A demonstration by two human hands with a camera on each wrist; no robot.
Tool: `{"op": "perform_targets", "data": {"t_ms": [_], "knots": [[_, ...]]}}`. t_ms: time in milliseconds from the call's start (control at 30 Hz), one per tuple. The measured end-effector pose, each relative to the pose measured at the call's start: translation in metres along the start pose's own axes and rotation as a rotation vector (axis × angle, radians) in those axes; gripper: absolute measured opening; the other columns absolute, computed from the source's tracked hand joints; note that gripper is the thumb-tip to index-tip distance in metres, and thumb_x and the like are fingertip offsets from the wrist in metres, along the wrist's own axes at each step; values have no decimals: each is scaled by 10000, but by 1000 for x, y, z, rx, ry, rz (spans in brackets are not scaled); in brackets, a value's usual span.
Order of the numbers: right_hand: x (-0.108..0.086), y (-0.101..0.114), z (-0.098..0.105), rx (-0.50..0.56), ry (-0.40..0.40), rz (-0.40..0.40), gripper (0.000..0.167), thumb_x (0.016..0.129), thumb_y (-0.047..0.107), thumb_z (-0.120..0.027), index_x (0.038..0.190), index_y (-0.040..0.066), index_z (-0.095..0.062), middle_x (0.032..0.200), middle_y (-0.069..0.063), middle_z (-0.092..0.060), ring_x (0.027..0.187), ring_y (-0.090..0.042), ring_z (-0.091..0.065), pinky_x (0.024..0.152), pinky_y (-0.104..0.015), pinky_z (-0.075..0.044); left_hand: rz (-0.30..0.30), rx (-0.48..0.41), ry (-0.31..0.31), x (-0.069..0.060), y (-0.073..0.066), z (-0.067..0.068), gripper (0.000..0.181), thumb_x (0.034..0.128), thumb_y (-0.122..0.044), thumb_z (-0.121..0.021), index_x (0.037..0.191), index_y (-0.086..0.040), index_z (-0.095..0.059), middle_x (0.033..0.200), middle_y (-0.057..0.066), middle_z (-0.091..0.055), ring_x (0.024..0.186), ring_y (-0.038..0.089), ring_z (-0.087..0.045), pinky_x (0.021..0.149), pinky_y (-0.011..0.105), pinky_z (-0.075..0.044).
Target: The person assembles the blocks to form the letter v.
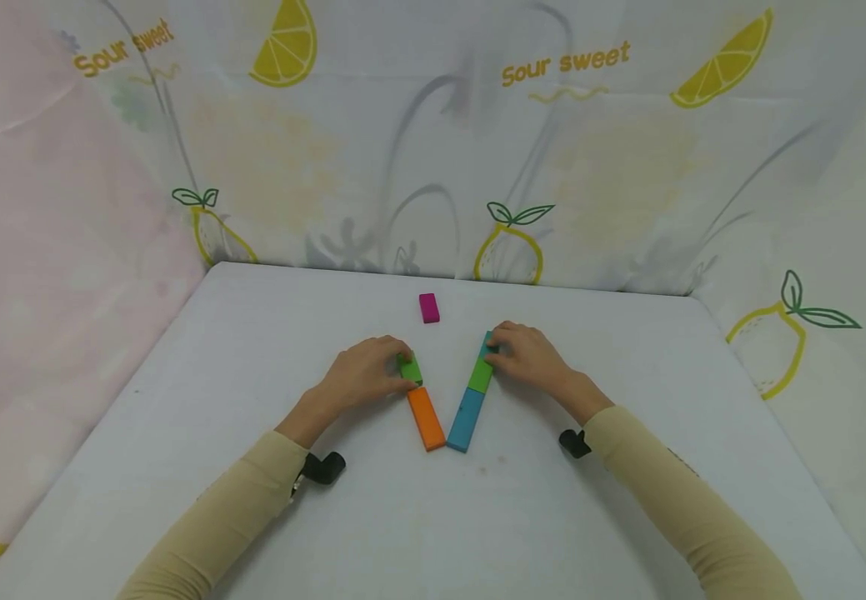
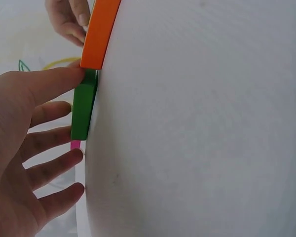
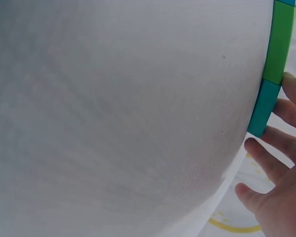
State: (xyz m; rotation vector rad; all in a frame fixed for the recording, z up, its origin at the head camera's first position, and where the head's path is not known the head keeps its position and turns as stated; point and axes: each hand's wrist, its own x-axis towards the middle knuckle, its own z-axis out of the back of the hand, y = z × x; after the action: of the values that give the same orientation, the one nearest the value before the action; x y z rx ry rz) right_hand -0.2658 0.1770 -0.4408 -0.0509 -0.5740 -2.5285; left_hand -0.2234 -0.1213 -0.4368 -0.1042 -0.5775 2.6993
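Note:
In the head view, two lines of blocks form a V on the white table. My left hand (image 1: 367,369) holds a short green block (image 1: 411,370) by its ends, its thumb beside the upper end of an orange block (image 1: 427,419). My right hand (image 1: 533,357) grips a teal block (image 3: 264,108) at the far end of the other line, thumb near its joint with a green block (image 1: 481,376). Below that lies a blue block (image 1: 466,421), its foot close to the orange one. Both wrist views show the remaining fingers spread. The fingers partly cover the held blocks.
A magenta block (image 1: 429,308) lies apart, beyond the V near the table's back. The white table (image 1: 252,517) meets a lemon-print curtain (image 1: 372,167) at its back edge. Black wrist devices (image 1: 325,468) sit under both sleeves.

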Motion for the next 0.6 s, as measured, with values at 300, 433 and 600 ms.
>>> {"op": "perform_targets", "data": {"t_ms": [300, 433, 600], "knots": [[0, 0, -1, -7, 1, -13, 215, 906, 226, -721, 1059, 75, -729, 1165, -80, -684, 1074, -273, -651, 956, -477, -508, -33, -5, -14, -1, 1, -1, 354, 858, -444, -748, 1120, -216, -677, 1194, -16, -669, 1052, 183, -607, 894, 401, -559], [0, 1, -1, -8, 1, -8, 218, 907, 225, -721, 1060, 70, -728, 1174, -88, -684, 1078, -275, -654, 962, -474, -509, -41, -12, -26, -1, 1, -2, 323, 874, -423, -739, 1111, -212, -678, 1191, -18, -671, 1057, 186, -618, 897, 403, -558], [0, 2, 1, -5, 1, -11, 222, 908, 228, -721, 1064, 70, -728, 1181, -89, -685, 1090, -273, -654, 969, -479, -505, -47, -13, -34, -1, 1, -3, 316, 877, -420, -738, 1106, -210, -678, 1191, -18, -672, 1062, 188, -624, 886, 397, -560]]}}
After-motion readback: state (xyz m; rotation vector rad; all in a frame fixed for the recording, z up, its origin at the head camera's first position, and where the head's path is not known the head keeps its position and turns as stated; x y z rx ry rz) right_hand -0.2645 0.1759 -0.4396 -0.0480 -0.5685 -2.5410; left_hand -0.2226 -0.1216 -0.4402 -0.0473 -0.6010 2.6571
